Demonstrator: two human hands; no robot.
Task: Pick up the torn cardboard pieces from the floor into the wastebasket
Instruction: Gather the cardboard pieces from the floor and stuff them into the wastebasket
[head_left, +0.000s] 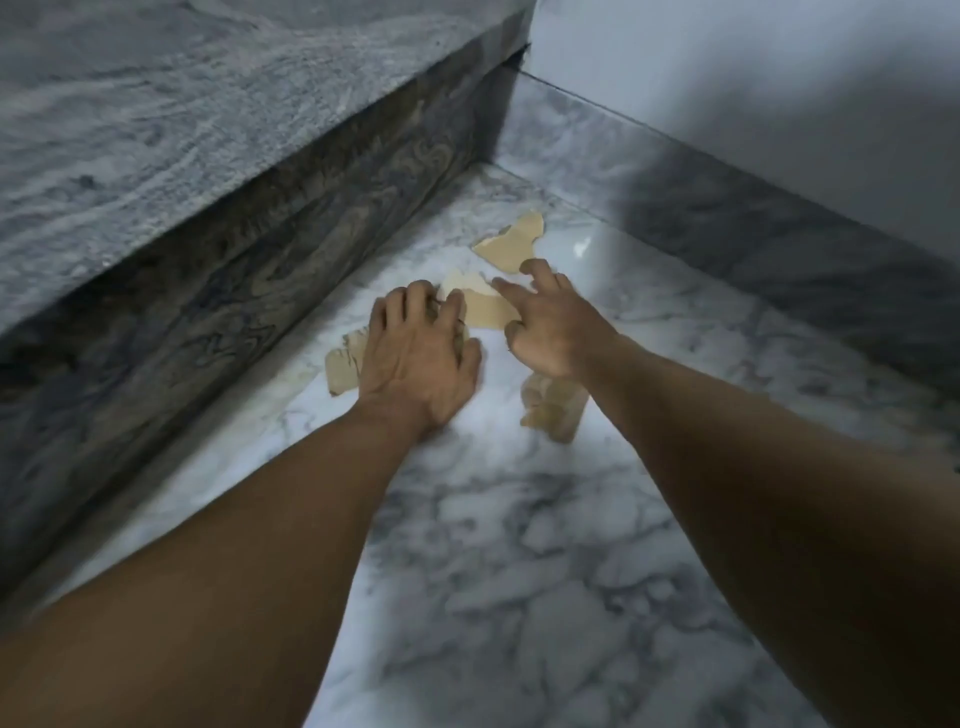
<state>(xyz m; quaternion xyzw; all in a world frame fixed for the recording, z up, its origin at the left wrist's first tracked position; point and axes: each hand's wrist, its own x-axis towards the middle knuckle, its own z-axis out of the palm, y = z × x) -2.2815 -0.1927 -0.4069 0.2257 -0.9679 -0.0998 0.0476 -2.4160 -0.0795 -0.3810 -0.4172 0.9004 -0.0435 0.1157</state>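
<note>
Left hand (421, 358): I'm pressing bent fingers onto cardboard pieces (483, 306) beside the stone step (208, 208), grip unclear
Right hand (550, 327): I'm reaching, fingers spread wide
Progress: I'm judging little done, four pieces lying by the step

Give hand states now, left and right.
Left hand: curled over a cardboard piece; grip cannot be told.
Right hand: open, holding nothing.

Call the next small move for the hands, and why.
Probably pinch the middle tan torn cardboard piece with the right hand: its forefinger rests on that piece and the thumb sits at the near edge, while the piece lies flat on the white marble floor. The left hand covers another tan piece beside the grey stone step.
</note>
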